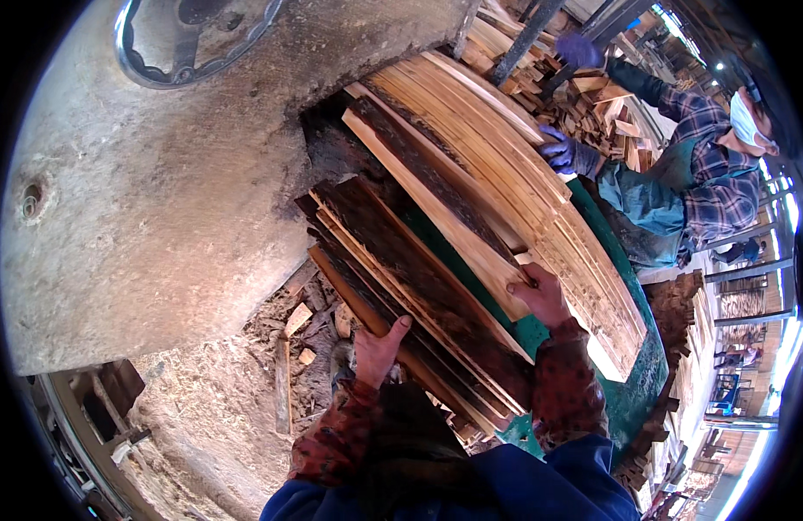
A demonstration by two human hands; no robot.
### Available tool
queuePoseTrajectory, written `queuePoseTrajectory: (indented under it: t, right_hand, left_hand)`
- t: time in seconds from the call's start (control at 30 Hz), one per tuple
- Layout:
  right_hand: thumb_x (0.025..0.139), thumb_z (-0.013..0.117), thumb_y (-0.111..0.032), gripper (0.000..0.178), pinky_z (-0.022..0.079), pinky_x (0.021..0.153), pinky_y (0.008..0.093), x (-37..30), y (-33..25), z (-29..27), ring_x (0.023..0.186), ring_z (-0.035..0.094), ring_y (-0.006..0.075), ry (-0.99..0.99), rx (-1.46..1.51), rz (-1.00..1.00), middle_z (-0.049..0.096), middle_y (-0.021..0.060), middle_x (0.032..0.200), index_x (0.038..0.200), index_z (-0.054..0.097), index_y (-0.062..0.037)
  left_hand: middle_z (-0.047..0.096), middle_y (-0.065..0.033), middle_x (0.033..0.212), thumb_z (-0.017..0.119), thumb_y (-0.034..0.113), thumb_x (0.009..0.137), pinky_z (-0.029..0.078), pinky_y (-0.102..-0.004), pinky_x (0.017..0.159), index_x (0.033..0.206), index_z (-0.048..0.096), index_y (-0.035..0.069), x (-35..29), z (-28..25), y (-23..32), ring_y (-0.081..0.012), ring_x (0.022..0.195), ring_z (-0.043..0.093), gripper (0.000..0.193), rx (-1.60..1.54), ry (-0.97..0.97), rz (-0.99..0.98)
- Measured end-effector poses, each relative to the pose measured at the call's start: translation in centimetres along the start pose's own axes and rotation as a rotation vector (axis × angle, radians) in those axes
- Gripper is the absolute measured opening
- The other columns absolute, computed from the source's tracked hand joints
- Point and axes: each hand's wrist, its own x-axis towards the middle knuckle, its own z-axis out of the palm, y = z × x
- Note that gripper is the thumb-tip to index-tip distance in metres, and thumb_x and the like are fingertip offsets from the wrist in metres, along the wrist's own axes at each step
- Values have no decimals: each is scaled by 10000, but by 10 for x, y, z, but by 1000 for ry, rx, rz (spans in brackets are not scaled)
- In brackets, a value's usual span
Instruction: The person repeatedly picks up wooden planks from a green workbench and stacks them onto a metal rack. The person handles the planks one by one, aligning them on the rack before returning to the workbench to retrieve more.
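My right hand (pixel 545 297) is closed on the near end of a pale board (pixel 453 234) with a dark bark edge, its thumb on top. My left hand (pixel 380 352) is closed round the outer edge of a stack of bark-edged boards (pixel 410 269), thumb laid along the edge. These dark-faced boards lie close together, slanting from far left to near right. Beyond them, a broad stack of pale sawn boards (pixel 514 174) rests on a green surface (pixel 644 373). The fingers under both hands are partly hidden.
A large dusty panel (pixel 158 200) with a metal handwheel (pixel 193 43) stands at left. Wood scraps (pixel 310 334) and sawdust cover the floor below. Across the boards, a masked person (pixel 705 165) in purple gloves touches the pale stack. Cut pieces (pixel 623 113) are heaped behind.
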Motion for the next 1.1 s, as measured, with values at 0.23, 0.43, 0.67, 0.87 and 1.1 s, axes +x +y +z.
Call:
queuePoseTrajectory:
  t: [0.23, 0.43, 0.67, 0.87, 1.1]
  right_hand:
    - [744, 696, -131, 245, 437, 686, 335, -44, -12, -6, 734, 537, 226, 155, -160, -126, 535, 87, 813, 913, 596, 15]
    - [792, 699, -161, 269, 476, 843, 385, -111, 12, -25, 940, 597, 333, 132, -528, -398, 600, 163, 1024, 990, 635, 9]
    - [898, 621, -294, 306, 489, 797, 411, -102, 38, -16, 920, 608, 357, -61, -297, -122, 602, 174, 1034, 941, 656, 7]
    - [873, 640, -317, 344, 477, 763, 436, -45, 42, 21, 883, 581, 401, -202, -306, -204, 585, 200, 977, 971, 647, 13]
    - [875, 627, -341, 416, 458, 884, 431, -22, 31, 41, 1038, 545, 392, -172, -231, -304, 575, 210, 1057, 1111, 617, 2]
  left_hand:
    - [643, -101, 1091, 773, 250, 815, 486, -315, 874, 1157, 573, -50, 1, 1, 4, -186, 968, 604, 497, -32, -59, -11]
    - [635, -107, 1093, 763, 240, 827, 483, -315, 875, 1171, 557, -55, -1, 1, 12, -187, 975, 597, 498, 39, -5, 11]
    - [659, -110, 1060, 766, 322, 819, 483, -318, 851, 1136, 587, -82, -2, 2, 10, -176, 935, 600, 543, 14, -19, -3]
    - [663, -92, 1021, 753, 319, 835, 478, -286, 824, 1107, 602, -88, -6, 0, 24, -141, 894, 588, 513, 159, -27, -208]
    - [656, -60, 995, 755, 261, 838, 471, -252, 793, 1081, 608, -68, -24, 5, 3, -108, 865, 571, 435, -120, 29, -111]
